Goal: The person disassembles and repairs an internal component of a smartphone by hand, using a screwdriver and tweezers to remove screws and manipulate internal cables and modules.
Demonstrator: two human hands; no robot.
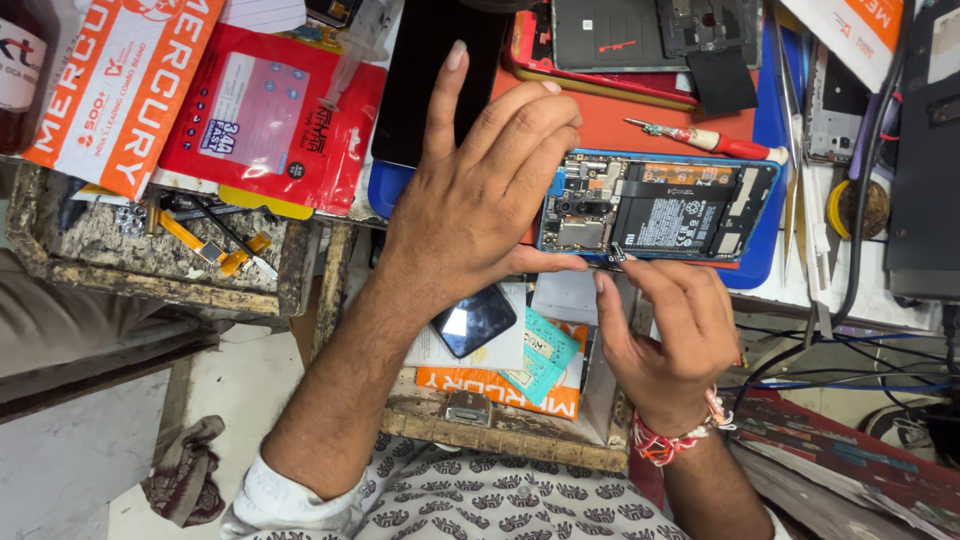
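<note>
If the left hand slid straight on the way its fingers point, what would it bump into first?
The left hand points up across the bench; its longest fingertip already overlaps the black phone lying there, so that likely comes first, though height is unclear.

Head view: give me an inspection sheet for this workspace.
Surface: orange mat on a worn wooden bench.
Job's things: opened phone, back off, battery and boards exposed.
Clutter: red screwdriver, red packet, orange-white packet, another opened phone.
Grippers: left hand steadies the opened phone's end; right hand pinches a small part at its lower edge.
Cables: dark cables at right.
Surroundings: cloth on the floor.
</note>
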